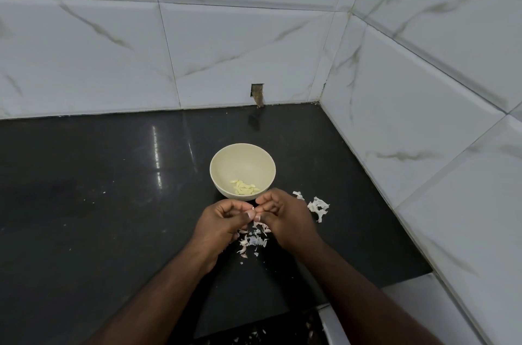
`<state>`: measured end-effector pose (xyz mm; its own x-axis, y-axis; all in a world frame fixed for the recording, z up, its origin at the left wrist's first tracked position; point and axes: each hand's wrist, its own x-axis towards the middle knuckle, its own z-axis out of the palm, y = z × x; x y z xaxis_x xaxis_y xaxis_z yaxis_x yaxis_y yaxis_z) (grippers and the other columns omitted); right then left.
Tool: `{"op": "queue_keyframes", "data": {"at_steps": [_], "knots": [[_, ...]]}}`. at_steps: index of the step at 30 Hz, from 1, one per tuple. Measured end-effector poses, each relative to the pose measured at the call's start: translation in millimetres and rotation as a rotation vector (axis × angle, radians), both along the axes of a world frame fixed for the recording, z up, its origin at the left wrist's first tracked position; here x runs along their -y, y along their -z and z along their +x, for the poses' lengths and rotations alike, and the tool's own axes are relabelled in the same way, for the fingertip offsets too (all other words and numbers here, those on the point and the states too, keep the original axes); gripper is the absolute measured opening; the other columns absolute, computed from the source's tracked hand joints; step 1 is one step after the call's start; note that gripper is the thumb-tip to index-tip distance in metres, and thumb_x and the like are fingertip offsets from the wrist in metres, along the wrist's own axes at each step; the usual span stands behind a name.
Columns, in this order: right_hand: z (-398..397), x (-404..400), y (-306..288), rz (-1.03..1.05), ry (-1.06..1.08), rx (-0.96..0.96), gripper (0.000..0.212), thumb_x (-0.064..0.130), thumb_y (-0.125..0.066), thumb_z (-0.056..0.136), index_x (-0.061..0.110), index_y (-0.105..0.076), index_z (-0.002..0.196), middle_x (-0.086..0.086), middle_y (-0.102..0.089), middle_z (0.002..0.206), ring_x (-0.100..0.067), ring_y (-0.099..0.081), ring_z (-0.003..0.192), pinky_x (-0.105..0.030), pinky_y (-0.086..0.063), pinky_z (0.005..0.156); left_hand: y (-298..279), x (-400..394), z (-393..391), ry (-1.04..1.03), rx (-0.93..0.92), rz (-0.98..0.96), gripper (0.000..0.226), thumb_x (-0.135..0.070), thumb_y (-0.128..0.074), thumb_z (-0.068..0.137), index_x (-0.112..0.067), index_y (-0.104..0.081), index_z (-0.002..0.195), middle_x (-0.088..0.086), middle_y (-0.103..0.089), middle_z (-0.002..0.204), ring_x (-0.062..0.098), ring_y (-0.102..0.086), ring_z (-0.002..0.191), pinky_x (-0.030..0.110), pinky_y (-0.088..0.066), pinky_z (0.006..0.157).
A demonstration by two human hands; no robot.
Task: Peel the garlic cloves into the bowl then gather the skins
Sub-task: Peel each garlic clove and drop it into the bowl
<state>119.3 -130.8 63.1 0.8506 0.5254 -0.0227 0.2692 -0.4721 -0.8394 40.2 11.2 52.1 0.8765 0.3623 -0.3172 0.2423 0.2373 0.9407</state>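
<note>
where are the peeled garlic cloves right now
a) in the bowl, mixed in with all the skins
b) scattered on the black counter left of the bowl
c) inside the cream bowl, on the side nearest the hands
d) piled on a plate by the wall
c: the pale peeled cloves lie in the near part of the cream bowl, while the skins lie on the black counter under the hands and to the bowl's right.
</note>
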Motion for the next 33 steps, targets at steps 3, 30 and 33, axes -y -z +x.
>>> {"op": "queue_keyframes", "data": {"at_steps": [3,30,33], "knots": [[0.4,-0.1,-0.2,-0.035,-0.029,0.085,0.02,0.014,-0.075,0.085,0.025,-0.066,0.099,0.013,-0.071,0.08,0.002,-0.066,0.08,-0.012,-0.049,0.072,1.6,-0.3,0.5,-0.014,0.0,0.014,0.004,-0.009,-0.075,0.086,-0.008,-0.075,0.09,0.002,-0.07,0.072,0.005,-0.057,0.06,0.021,-0.041,0.053],[0.5,-4.3,-3.3,0.114,0.112,-0.398,0.022,-0.008,-0.074,0.076,0.008,-0.065,0.088,-0.006,-0.069,0.069,-0.018,-0.066,0.068,-0.035,-0.056,0.068,1.0,2.4,-1.1,0.077,0.125,0.303,0.021,0.005,-0.067,0.089,-0.013,-0.073,0.081,-0.007,-0.065,0.065,0.002,-0.061,0.063,0.013,-0.047,0.062],[-2.1,-7.7,-0.6,0.092,0.143,-0.239,0.023,0.003,-0.08,0.074,0.018,-0.064,0.082,-0.005,-0.071,0.073,-0.015,-0.065,0.066,-0.032,-0.056,0.068,-1.0,4.4,-0.7,0.024,0.067,0.255,0.01,-0.001,-0.069,0.089,-0.007,-0.073,0.083,-0.005,-0.065,0.063,0.001,-0.06,0.058,0.012,-0.045,0.057]]}}
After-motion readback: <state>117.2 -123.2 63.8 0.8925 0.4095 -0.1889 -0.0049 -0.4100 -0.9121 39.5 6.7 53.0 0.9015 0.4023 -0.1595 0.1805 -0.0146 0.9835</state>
